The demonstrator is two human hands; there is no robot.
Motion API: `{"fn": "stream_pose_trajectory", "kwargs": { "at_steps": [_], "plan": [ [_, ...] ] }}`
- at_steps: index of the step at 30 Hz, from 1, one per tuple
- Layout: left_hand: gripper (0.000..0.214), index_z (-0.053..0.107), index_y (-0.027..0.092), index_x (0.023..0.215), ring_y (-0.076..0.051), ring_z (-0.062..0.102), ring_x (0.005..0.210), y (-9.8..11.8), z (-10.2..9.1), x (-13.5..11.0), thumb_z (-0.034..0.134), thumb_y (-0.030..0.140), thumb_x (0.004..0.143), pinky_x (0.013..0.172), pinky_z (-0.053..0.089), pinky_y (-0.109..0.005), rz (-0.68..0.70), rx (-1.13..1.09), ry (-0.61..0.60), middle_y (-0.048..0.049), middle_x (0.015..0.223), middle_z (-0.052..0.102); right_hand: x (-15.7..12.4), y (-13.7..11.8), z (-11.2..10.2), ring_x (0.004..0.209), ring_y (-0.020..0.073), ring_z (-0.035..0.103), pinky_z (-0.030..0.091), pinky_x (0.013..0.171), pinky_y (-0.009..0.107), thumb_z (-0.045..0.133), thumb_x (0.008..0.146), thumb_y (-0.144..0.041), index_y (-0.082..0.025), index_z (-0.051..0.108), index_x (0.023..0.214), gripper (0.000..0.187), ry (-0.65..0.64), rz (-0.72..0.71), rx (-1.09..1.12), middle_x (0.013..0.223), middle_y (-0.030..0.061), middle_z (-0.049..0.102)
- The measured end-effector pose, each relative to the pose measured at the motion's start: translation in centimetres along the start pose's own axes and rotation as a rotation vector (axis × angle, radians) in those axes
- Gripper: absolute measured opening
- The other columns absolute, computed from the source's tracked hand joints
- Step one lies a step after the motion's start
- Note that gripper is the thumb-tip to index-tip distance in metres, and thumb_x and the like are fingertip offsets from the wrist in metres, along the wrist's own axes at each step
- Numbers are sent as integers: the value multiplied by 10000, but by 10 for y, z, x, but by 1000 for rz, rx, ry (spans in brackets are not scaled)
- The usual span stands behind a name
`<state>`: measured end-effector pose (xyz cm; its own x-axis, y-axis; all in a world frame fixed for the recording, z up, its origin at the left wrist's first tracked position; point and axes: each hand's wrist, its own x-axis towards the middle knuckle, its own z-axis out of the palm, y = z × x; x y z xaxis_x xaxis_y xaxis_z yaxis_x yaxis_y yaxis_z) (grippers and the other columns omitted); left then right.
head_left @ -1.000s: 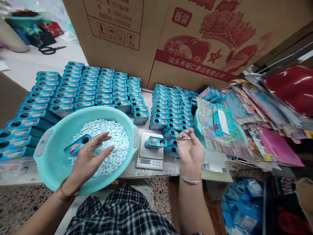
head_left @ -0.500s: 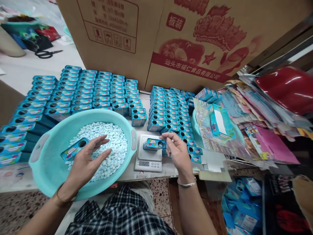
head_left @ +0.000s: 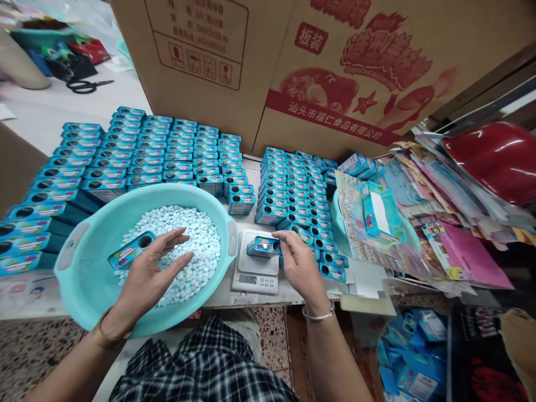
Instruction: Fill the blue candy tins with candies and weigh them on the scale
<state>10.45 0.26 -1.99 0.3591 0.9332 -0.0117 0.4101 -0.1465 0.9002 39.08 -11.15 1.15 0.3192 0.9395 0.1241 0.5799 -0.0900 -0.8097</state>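
My left hand (head_left: 153, 271) is over the candy basin (head_left: 90, 290), its thumb and fingers stretched apart with nothing between them. Small pale-blue and white candies (head_left: 196, 240) are heaped in the basin. Beside the back of that hand, a blue candy box (head_left: 129, 250) with a round hole lies tilted in the basin. My right hand (head_left: 297, 259) has its fingers drawn together at the right end of another blue box (head_left: 260, 245), which lies on a small white digital scale (head_left: 255, 283). Whatever those fingertips hold is hidden.
Rows of blue boxes (head_left: 146, 156) stand behind the basin, and more boxes (head_left: 293, 195) stand behind the scale. A large cardboard carton (head_left: 268, 67) walls off the back. Flat packaging (head_left: 402, 184) is piled at right. Scissors (head_left: 87, 85) lie at far left.
My right hand's fingertips have come down onto the right end of the box on the scale. My left hand keeps its spread pose. The whole view has shifted slightly.
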Motion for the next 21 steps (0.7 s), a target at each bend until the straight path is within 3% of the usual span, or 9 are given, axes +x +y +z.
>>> {"fn": "stream_pose_trajectory", "kwargs": {
  "at_steps": [4,7,10,13,17,21],
  "plan": [
    [597,524,269,1317,-268,618,1152,0,0,-1,689,503,792,1046,466,-475,-1,9,-2,-76,1199,668,-1,3,4,1115,205,563,427,977,380,371,975,-224,-260,619,1172,318,-30,-35,-22,1170,72,612],
    [599,521,263,1320,-271,616,1157,0,0,-1,690,495,795,1047,465,-477,-2,1,-9,-81,1207,665,-4,3,-5,1151,204,548,411,1011,389,408,968,-227,-261,631,1144,286,14,-40,2,1201,62,611],
    [599,526,254,1316,-279,614,1159,-1,1,-1,688,499,794,1039,470,-493,-3,-5,-11,-89,1223,657,-7,0,-24,889,177,610,495,813,344,463,955,-267,-259,636,1147,259,104,53,54,1065,53,652],
    [600,533,248,1308,-284,610,1162,-1,1,0,685,511,790,1039,467,-512,-3,-5,-7,-96,1239,650,-8,-1,-42,551,100,496,441,539,265,504,941,-312,-246,625,1131,235,282,145,225,889,19,648],
    [609,533,249,1309,-287,606,1165,-2,0,0,686,517,785,1048,456,-522,-16,-7,-6,-98,1230,655,-7,6,-50,471,62,400,349,432,215,579,896,-353,-223,604,1044,199,499,173,559,825,2,623],
    [600,532,263,1311,-280,608,1161,-5,-1,0,690,507,785,1056,452,-514,-21,-4,-11,-87,1230,655,-8,16,-43,444,59,275,226,405,193,609,873,-390,-221,593,955,188,531,243,700,625,-63,475]
  ]
}}
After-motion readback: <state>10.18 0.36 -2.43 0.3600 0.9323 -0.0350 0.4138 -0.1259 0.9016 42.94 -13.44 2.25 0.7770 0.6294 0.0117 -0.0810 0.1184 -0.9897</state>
